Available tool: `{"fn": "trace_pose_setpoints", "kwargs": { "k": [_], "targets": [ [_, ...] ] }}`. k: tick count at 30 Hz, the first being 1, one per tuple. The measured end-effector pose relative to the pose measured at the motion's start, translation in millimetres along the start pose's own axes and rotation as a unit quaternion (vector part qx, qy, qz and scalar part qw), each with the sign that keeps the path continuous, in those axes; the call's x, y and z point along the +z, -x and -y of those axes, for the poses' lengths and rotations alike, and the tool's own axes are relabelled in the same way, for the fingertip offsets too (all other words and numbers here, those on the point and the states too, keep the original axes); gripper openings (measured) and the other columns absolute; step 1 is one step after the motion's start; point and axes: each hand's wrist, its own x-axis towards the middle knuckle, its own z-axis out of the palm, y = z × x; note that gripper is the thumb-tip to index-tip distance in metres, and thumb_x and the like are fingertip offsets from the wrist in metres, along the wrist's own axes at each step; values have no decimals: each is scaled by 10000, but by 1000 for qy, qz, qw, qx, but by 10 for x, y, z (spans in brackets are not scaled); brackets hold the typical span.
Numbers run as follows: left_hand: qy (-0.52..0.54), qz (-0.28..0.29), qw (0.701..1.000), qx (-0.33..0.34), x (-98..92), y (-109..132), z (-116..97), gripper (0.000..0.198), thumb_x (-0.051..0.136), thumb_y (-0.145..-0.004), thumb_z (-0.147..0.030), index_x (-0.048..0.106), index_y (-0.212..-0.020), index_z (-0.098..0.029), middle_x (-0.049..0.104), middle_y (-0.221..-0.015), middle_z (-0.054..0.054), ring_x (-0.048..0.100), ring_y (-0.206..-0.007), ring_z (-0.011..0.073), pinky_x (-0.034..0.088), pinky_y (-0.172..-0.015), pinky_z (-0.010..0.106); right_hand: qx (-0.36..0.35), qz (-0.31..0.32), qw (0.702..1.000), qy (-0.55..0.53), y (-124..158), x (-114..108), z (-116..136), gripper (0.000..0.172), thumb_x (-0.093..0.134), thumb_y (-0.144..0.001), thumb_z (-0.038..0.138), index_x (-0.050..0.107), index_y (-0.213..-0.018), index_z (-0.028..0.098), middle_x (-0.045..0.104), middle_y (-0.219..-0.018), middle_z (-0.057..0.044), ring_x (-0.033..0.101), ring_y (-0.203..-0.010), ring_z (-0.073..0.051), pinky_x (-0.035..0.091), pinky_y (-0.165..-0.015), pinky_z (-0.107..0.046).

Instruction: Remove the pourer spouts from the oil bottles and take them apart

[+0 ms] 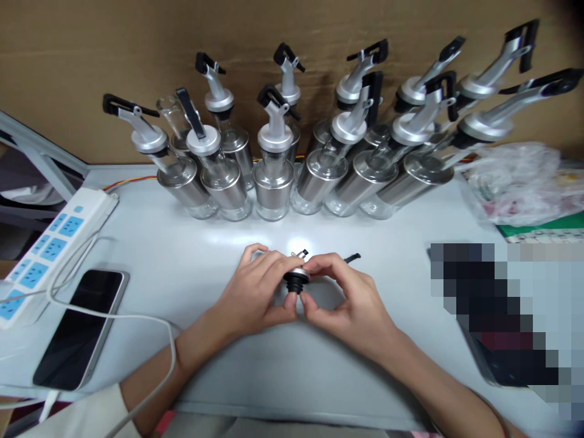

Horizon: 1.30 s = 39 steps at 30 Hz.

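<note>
A pour spout (296, 280) with a silver collar and a black ribbed stopper is pinched between both hands, above the middle of the table. My left hand (260, 289) closes on it from the left, thumb at the stopper's lower end and fingers at the collar. From the right, my right hand (353, 295) grips it with thumb below and index finger above. Fingers hide much of the upper spout. A slim black piece (352, 258) shows past my right knuckles; I cannot tell whether it belongs to the same spout. Glass bottles (274, 188) with steel sleeves and silver pour spouts stand behind the hands.
A white power strip (45, 255) and a phone (82, 328) lie at left, and a pale cable (132, 317) crosses my left forearm. At right are a crumpled plastic bag (515, 182) and a dark, partly blurred-out object (483, 304). Cardboard (159, 36) backs the table.
</note>
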Motion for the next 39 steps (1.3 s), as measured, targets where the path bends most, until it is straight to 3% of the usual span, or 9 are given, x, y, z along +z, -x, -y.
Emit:
{"fn": "trace_pose_setpoints", "kwargs": {
  "k": [3,6,10,14,17,21,25,31,39],
  "targets": [
    [1,-23,1000,-4,21,16,16,356,408,-910,-366,414,-1221,-193,656,-1014,54,591,-822,170,347,-915,386,28,-1,999,-31,4,-5,4,250,596,-724,161,490,-941,224,667,-874,-16,652,-770,-133,555,-725,-256],
    [8,-34,999,4,16,10,25,324,355,-952,-418,453,-1168,-198,661,-989,48,585,-836,161,348,-911,365,54,21,996,-61,9,-11,11,307,582,-742,160,479,-1025,223,687,-856,-16,668,-762,-133,558,-690,-239],
    [-11,-9,1000,20,-11,-16,42,373,242,-980,-418,514,-1117,-201,652,-924,32,572,-835,149,338,-894,343,81,58,992,-76,6,-13,16,350,562,-742,149,478,-1076,210,707,-785,-3,677,-701,-131,555,-672,-240],
    [-8,6,1000,24,-22,-26,52,371,262,-976,-419,492,-1166,-198,642,-943,38,560,-853,152,347,-864,326,90,81,990,-70,-15,-22,13,297,554,-744,166,519,-1037,204,712,-786,-8,681,-718,-139,538,-650,-236],
    [19,-2,1000,5,-30,-25,28,369,353,-948,-454,450,-1195,-197,639,-980,46,558,-871,163,361,-853,323,101,92,987,-86,-23,-34,21,262,535,-748,155,537,-1005,211,704,-781,3,676,-723,-129,530,-674,-233],
    [32,-7,998,-45,-51,-35,-27,329,433,-918,-353,423,-1200,-183,623,-970,50,551,-874,174,366,-858,346,141,73,980,-116,-21,-38,23,265,535,-749,172,473,-1001,227,712,-801,-3,684,-761,-146,528,-664,-239],
    [38,39,994,-98,-59,-57,-53,162,435,-884,-296,496,-982,-181,605,-876,23,540,-822,161,361,-833,346,168,81,973,-133,-22,-24,3,267,547,-751,191,423,-983,237,721,-844,-17,687,-775,-158,528,-667,-258],
    [57,42,991,-111,-60,-58,-44,109,420,-829,-292,458,-807,-193,552,-735,-16,503,-700,137,363,-811,347,123,84,984,-101,-40,-27,-5,223,534,-747,174,494,-962,218,683,-862,-25,656,-791,-152,530,-717,-288],
    [27,47,994,-99,-68,-57,-40,157,411,-806,-319,491,-847,-190,568,-736,-4,514,-705,147,361,-842,373,98,48,990,-89,-23,-7,-32,236,551,-752,181,578,-986,199,675,-919,-44,654,-802,-149,554,-749,-298]
  ]
}}
